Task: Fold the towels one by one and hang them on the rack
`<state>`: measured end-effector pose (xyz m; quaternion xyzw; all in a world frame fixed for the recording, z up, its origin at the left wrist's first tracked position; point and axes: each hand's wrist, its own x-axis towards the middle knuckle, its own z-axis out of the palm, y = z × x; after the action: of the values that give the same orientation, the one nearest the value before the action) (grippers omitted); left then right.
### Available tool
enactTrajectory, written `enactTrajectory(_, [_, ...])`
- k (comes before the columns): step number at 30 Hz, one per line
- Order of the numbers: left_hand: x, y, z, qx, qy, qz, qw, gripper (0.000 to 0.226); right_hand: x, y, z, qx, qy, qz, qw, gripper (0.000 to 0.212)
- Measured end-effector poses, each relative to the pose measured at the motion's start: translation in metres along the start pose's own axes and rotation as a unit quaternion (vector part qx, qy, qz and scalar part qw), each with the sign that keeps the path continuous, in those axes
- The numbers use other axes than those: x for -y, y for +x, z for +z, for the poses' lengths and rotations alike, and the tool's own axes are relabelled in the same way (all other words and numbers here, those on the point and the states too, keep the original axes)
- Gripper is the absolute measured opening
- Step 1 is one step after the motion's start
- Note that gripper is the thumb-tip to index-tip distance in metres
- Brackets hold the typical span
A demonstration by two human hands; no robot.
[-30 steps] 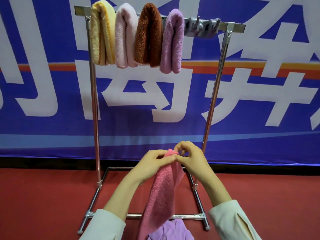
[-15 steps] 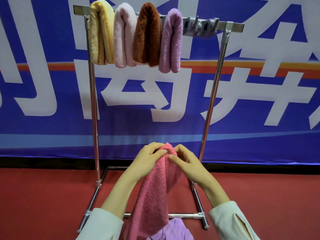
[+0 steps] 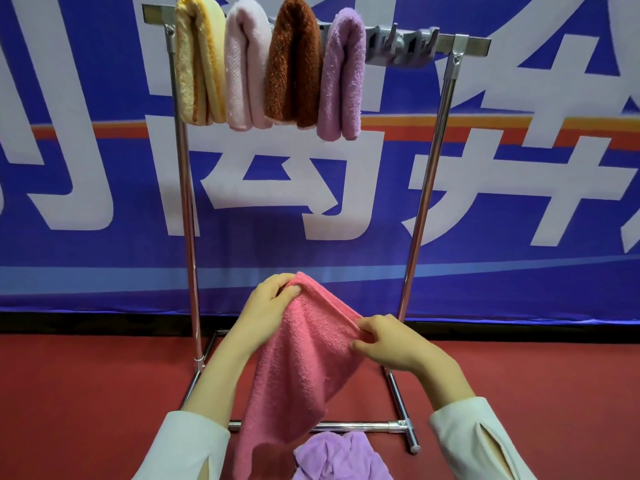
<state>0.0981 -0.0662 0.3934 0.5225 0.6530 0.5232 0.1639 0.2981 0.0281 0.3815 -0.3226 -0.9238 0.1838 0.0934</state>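
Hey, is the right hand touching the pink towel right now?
Touching. The head view shows the right hand pinching the upper edge of the pink towel, with no gap between fingers and cloth.

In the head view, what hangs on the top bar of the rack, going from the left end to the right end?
yellow towel → pale pink towel → brown towel → lilac towel → grey hooks

The rack [image 3: 420, 206] is seen as glossy polished metal; the pink towel [image 3: 304, 368] as nubbly matt terry cloth; the floor [image 3: 86, 393] as matt red.
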Motion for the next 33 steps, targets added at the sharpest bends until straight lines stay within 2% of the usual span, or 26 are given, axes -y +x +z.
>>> enactTrajectory(5, [0.006, -0.001, 0.002, 0.025, 0.047, -0.002, 0.999, 0.021, 0.0, 0.0, -0.001, 0.055, -0.078, 0.014, 0.995, 0.033])
enactTrajectory(12, [0.009, -0.001, -0.001, 0.026, 0.048, -0.004, 0.999, 0.02, -0.004, -0.002, -0.005, -0.044, -0.085, 0.051, 0.994, 0.038])
enactTrajectory(15, [0.012, -0.002, -0.004, 0.015, 0.029, -0.008, 0.999, 0.019, -0.005, -0.006, -0.009, -0.056, -0.037, 0.063, 0.996, 0.044])
enactTrajectory(17, [0.011, -0.002, -0.006, 0.002, 0.014, -0.008, 1.0, 0.019, -0.008, -0.008, -0.009, -0.021, -0.003, 0.048, 0.999, 0.038])
enactTrajectory(20, [0.011, -0.002, -0.006, 0.006, 0.023, 0.0, 1.0, 0.017, -0.009, -0.007, -0.007, 0.047, -0.047, 0.005, 0.998, 0.005])
enactTrajectory(21, [0.011, -0.002, -0.004, 0.011, 0.031, 0.004, 0.999, 0.017, -0.008, -0.006, -0.005, 0.055, -0.073, 0.003, 0.996, 0.012])
enactTrajectory(23, [0.011, -0.002, -0.002, 0.015, 0.038, 0.005, 0.999, 0.018, -0.006, -0.005, -0.003, 0.034, -0.11, 0.007, 0.993, 0.023])
enactTrajectory(25, [0.009, -0.002, -0.002, 0.011, 0.033, 0.004, 0.999, 0.02, -0.006, -0.004, -0.004, -0.013, -0.114, 0.014, 0.993, 0.01])
enactTrajectory(26, [0.007, -0.002, -0.002, 0.008, 0.029, 0.005, 1.0, 0.02, -0.006, -0.004, -0.005, -0.034, -0.106, 0.018, 0.994, 0.005])
enactTrajectory(33, [0.005, -0.001, -0.002, -0.021, 0.001, 0.002, 1.0, 0.021, 0.003, -0.002, -0.007, -0.086, -0.011, 0.052, 0.995, 0.018])
